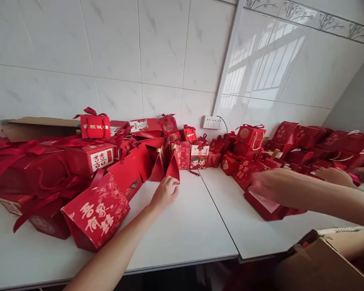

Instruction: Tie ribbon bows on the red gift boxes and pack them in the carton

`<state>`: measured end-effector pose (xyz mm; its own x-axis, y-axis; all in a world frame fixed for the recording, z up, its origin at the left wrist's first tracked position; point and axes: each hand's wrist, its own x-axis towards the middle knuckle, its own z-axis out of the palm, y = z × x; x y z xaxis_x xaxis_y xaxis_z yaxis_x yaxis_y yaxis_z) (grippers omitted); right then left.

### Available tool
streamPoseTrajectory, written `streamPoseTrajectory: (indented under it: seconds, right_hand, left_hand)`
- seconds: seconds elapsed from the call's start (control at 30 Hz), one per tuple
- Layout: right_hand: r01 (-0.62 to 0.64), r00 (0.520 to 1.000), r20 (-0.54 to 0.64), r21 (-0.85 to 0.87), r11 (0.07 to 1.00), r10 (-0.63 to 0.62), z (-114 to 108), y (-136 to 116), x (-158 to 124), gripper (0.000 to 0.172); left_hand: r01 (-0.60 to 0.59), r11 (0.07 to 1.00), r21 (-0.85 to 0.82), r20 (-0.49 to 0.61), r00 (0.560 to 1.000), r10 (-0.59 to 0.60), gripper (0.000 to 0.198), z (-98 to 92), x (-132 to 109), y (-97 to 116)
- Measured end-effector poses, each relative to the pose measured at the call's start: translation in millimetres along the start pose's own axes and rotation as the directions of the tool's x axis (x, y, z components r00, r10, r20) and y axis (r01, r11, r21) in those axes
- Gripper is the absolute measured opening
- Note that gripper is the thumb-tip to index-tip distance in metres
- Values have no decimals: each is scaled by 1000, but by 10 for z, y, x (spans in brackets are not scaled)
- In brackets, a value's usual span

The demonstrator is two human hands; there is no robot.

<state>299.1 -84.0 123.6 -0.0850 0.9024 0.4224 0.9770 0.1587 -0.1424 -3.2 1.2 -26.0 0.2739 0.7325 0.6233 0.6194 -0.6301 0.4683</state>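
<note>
My left hand [164,193] is at the middle of the white table, its bent fingers pinching the lower front corner of a small red triangular box [172,169]. Beside it on the left stands a similar folded red box [158,169]. My right hand [268,186], smeared by motion, is over a red box with a pale pink panel [265,203]; its fingers cannot be made out. A large red box with white characters [98,214] leans near my left forearm.
Many red gift boxes with ribbons [30,165] crowd the left side; more [309,139] line the right. A power strip [211,122] is by the tiled wall. An open cardboard box [318,258] is at the lower right. Another person's hand [336,176] reaches among the right boxes.
</note>
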Motion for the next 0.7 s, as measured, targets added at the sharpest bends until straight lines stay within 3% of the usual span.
streamPoseTrajectory:
  seconds: [0.07,0.1,0.13,0.23,0.33,0.43,0.57,0.63,0.7]
  right_hand:
    - [108,959,257,47,993,-117,183,-436,327,16]
    - [129,949,278,82,988,-147,299,-655,517,9]
    - [128,950,273,108,986,-153,427,-865,709,8]
    - [59,975,199,176,983,-94,842,-1371,1183,38]
    - [-9,991,131,264,964,-27,1197,-1620,1383,43]
    - [-63,996,84,358,932,36,1393,-1565,1325,27]
    - [-71,996,-9,487,870,86,1446,-1165,1018,24]
    - [-7,993,-88,631,776,81,1460,-958,842,21]
    - [101,984,-168,796,597,58,1486,-820,689,16]
  left_hand:
    - [28,999,15,-80,996,-27,14,-25,24,-112]
    - [43,999,22,-116,992,-41,17,-30,28,-157]
    - [57,998,29,-149,987,-52,19,-27,28,-191]
    - [81,996,49,-214,974,-69,25,6,8,-229]
    - [77,995,62,-235,970,-60,29,49,-21,-205]
    - [58,997,55,-243,969,-43,32,69,-34,-176]
    - [47,999,10,-286,957,-43,31,40,-3,-154]
    - [53,997,-51,-316,946,-66,32,-4,26,-121]
    - [64,987,-148,-309,945,-107,37,-64,54,-49]
